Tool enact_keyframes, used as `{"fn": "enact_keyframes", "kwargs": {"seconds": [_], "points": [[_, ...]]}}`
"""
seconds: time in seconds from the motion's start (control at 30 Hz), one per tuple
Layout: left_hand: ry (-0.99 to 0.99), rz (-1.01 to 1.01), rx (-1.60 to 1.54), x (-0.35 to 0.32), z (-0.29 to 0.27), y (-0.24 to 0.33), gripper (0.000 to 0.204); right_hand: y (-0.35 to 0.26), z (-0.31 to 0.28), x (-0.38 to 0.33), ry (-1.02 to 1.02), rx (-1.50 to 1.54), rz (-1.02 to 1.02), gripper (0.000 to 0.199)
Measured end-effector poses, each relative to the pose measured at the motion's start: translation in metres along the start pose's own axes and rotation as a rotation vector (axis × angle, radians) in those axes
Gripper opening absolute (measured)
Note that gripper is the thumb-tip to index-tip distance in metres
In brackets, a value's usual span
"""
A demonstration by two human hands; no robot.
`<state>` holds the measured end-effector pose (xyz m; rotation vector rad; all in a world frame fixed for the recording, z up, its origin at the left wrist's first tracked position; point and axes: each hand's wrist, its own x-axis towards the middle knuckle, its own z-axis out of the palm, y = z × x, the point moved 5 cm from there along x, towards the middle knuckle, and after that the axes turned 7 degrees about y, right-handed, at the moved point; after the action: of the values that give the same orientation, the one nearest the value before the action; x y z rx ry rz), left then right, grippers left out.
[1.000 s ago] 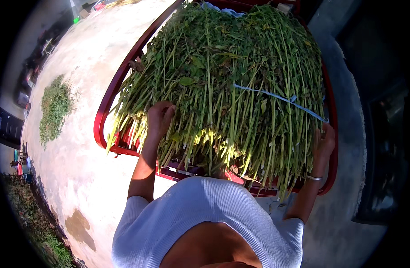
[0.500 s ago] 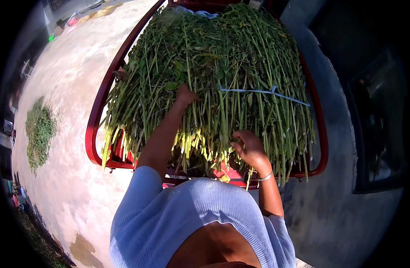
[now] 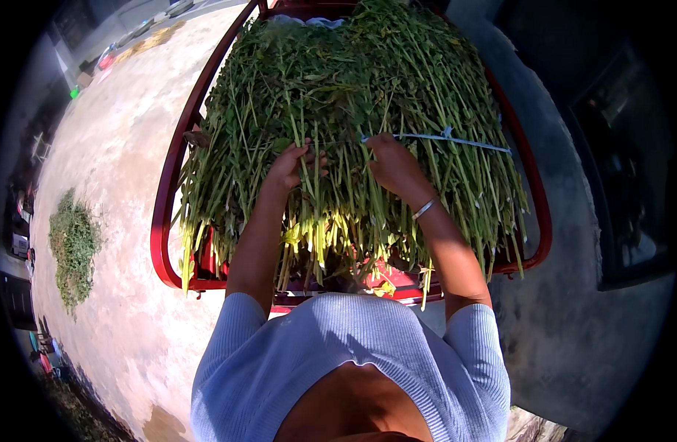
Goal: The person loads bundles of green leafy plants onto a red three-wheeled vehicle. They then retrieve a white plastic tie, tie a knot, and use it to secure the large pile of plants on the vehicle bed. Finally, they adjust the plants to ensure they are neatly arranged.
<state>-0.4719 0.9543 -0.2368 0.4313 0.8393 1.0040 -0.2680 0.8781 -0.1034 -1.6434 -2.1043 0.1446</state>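
Scene: outdoor paved ground [image 3: 132, 147], sunlit; a red-framed cart [image 3: 164, 221] fills the centre and upper part of the frame.
Load: a thick heap of long green stalks [image 3: 368, 88], leafy ends toward the top of the frame, pale cut ends toward the lower centre, overhanging the cart's near rail.
Tie: a thin blue string [image 3: 456, 140] runs across the heap from centre toward the right edge of the pile, with a small knot or bow partway along.
Left hand [image 3: 288, 168]: centre of frame, fingers curled into the stalks, gripping a small cluster of stems just left of the string's near end.
Right hand [image 3: 392, 163]: just right of centre, fingers bent down onto the heap at the string's near end; whether it pinches the string itself or only the stems beneath cannot be told.
Wrist detail: a thin bracelet [image 3: 424, 208] on the right forearm.
Hand spacing: near each other, apart, with a few stalks between.
Step in hand (judged): separating or gathering a portion of stalks at the tied line, both hands working the same band of the heap.
Next move calls for (judged): a firm hold on the stems under the string; a pull toward the lower edge of the frame so the cut ends slide free without dragging neighbouring stalks off the rail.
Other: a small loose green pile [image 3: 73, 243] on the ground at the left of the frame, well apart from the cart.
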Motion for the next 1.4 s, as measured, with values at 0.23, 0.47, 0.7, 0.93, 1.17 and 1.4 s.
{"fn": "enact_keyframes", "kwargs": {"seconds": [0.23, 0.47, 0.7, 0.93, 1.17, 1.4], "points": [[-0.084, -0.013, -0.169, -0.025, -0.011, 0.096, 0.034, 0.076, 0.072, 0.044, 0.019, -0.273, 0.050, 0.023], [-0.046, 0.037, 0.198, -0.065, -0.027, 0.105, 0.025, 0.091, 0.075, 0.039, 0.135, -0.256, -0.024, 0.008], [-0.033, -0.110, 0.247, -0.052, -0.023, 0.044, 0.027, 0.090, 0.075, 0.033, 0.193, -0.171, 0.046, 0.006], [-0.046, -0.072, 0.077, -0.060, -0.006, 0.092, 0.019, 0.106, 0.086, 0.037, 0.228, -0.241, -0.036, 0.003], [-0.089, 0.074, 0.225, -0.179, 0.053, 0.161, 0.020, 0.112, 0.093, 0.041, 0.218, -0.125, 0.053, 0.012], [0.337, 0.354, 0.640, -0.264, -0.026, 0.155, 0.020, 0.104, 0.084, 0.032, 0.263, -0.215, -0.011, 0.013]]}}
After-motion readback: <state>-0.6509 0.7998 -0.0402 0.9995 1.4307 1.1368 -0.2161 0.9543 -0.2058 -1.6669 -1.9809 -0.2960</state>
